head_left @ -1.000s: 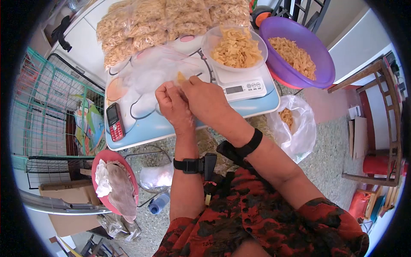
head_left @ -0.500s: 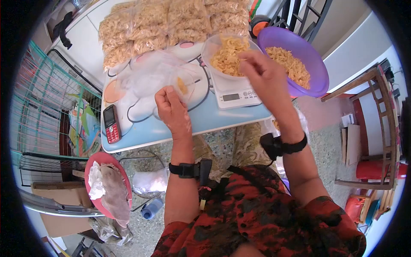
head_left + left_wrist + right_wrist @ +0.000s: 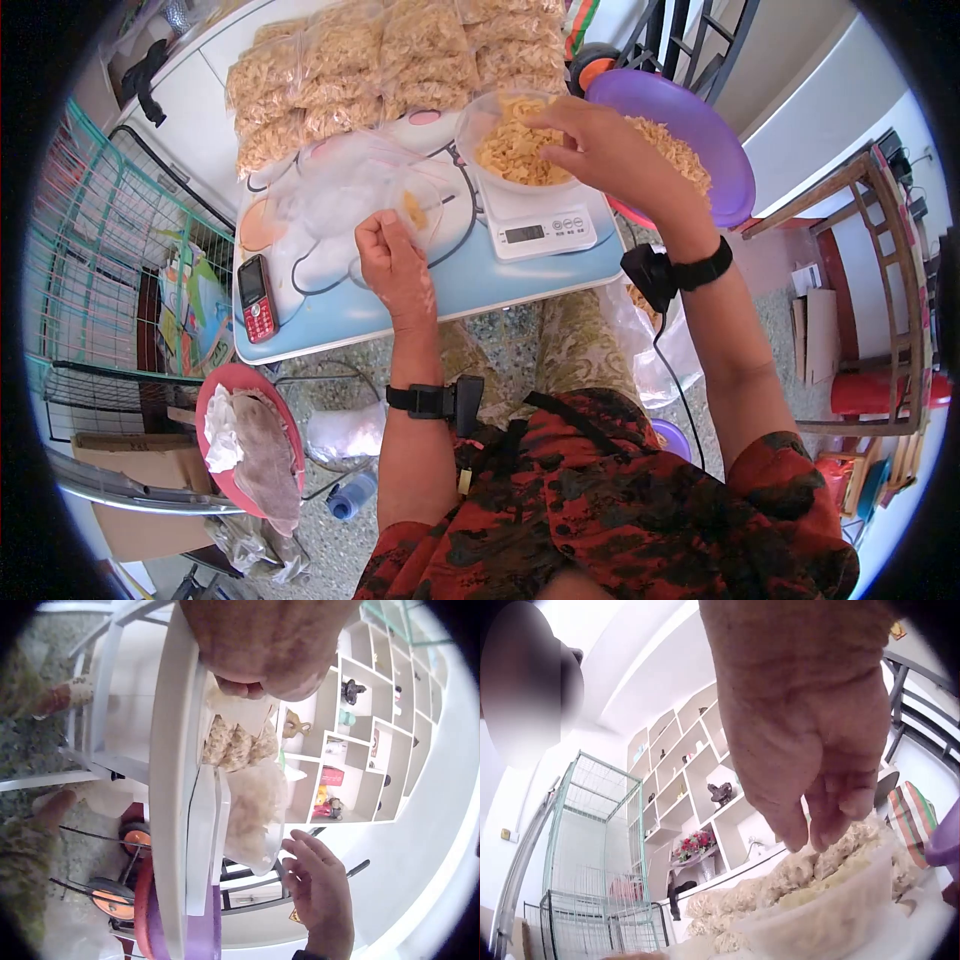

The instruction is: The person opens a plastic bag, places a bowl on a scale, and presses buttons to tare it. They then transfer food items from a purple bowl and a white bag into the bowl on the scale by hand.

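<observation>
My left hand (image 3: 396,272) pinches the edge of a clear plastic bag (image 3: 432,222) with a few yellow pieces in it, low over the table. In the left wrist view its curled fingers show at the top. The right hand (image 3: 625,160) is over the right side of a translucent bowl (image 3: 468,148) of yellow flat pieces, which stands on a white digital scale (image 3: 578,241). Seen from the right wrist, the right fingers (image 3: 826,825) point down above the bowl (image 3: 817,930), apart, with nothing visible between them.
Filled clear bags (image 3: 345,60) are stacked at the table's back. A purple basin (image 3: 735,150) of similar pieces stands at the right, a red phone (image 3: 256,300) at the left front. Empty-looking clear bags (image 3: 335,195) lie mid-table. Below left is a pink basin (image 3: 222,477) with cloths.
The right hand has left the left hand's side and moved right to the bowl, its fingers now spread. The left hand still holds the bag. The head view has shifted slightly.
</observation>
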A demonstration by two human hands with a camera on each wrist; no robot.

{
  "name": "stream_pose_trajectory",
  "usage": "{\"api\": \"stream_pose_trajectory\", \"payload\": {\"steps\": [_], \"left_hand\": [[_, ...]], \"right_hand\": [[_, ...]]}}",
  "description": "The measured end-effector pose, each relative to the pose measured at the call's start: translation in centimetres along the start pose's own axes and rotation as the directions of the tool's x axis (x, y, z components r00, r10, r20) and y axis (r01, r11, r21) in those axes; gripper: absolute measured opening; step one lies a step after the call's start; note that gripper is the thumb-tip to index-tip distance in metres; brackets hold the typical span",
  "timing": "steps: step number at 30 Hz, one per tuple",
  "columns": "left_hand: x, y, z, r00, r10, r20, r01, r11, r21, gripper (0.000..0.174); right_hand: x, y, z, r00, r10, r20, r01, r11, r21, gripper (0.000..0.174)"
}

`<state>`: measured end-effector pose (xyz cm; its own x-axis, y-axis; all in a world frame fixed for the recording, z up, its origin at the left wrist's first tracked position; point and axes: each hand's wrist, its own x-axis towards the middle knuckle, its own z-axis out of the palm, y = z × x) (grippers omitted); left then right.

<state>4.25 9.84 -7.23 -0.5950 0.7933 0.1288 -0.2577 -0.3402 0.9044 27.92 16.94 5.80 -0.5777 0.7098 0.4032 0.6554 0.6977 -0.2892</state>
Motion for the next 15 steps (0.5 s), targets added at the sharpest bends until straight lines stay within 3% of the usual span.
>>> {"api": "stream_pose_trajectory", "payload": {"steps": [4,7,15], "left_hand": [[0.0,0.0,-0.1,1.0,0.003,0.026,-0.003,1.0,0.012,0.018],[0.0,0.1,-0.1,1.0,-0.012,0.022,0.012,1.0,0.014,0.017],[0.1,0.0,0.0,1.0,-0.001,0.0,0.001,0.999,0.046,0.018]], "right_hand": [[1.8,1.8,1.6,0.986,-0.154,0.059,0.159,0.983,-0.091,0.038],[2.5,2.4,2.3,0.982,-0.062,0.179,0.063,0.998,-0.003,0.038],[3.7,2.5,3.1,0.972,-0.03,0.235,0.05,0.995,-0.081,0.026]]}}
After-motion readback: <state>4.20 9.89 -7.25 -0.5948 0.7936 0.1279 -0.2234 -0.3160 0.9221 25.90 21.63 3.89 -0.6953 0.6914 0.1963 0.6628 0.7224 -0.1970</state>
